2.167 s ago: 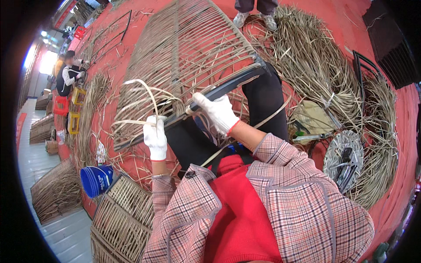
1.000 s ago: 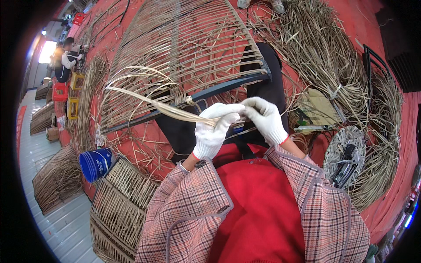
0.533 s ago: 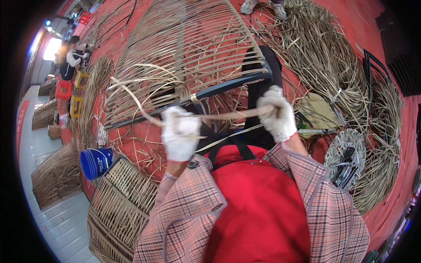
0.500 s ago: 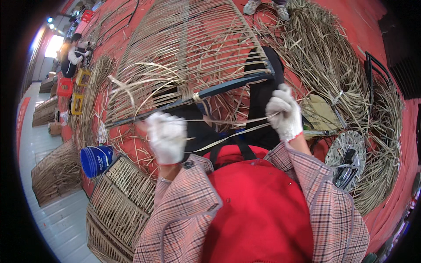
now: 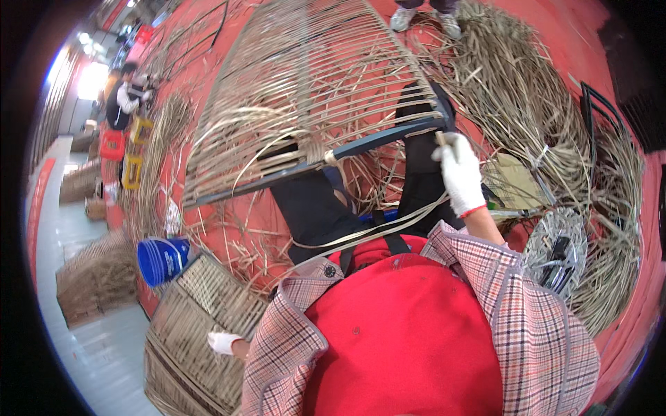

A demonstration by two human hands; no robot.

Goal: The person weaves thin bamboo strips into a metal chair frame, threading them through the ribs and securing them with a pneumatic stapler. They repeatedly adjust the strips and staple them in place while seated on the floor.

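Note:
My right hand [image 5: 460, 175], in a white glove, is closed near the right corner of a large dark frame [image 5: 378, 141] strung with rows of brown strips. A short piece of flat strip [image 5: 440, 139] pokes out of its fingers. Another pale strip [image 5: 368, 234] curves across my lap toward that hand's wrist. My left hand [image 5: 223, 342], gloved too, is low at my left side over a woven panel [image 5: 184, 371]; its fingers are blurred, and whether it touches the panel cannot be seen. The frame lies slanted over my dark-trousered legs, with loose strip ends [image 5: 260, 114] arching above it.
A blue bucket [image 5: 163, 260] stands left of me. Large bundles of strips [image 5: 520, 90] lie at right, beside a round silvery tray [image 5: 555, 243] with dark tools. A co-worker [image 5: 125, 97] sits far left near red and yellow crates; another person's shoes [image 5: 427, 22] are ahead. Scraps litter the red floor.
My left hand has let go of the strip stretched between my hands and dropped back to the lower left. The right hand has risen slightly. The strip now sags across my lap.

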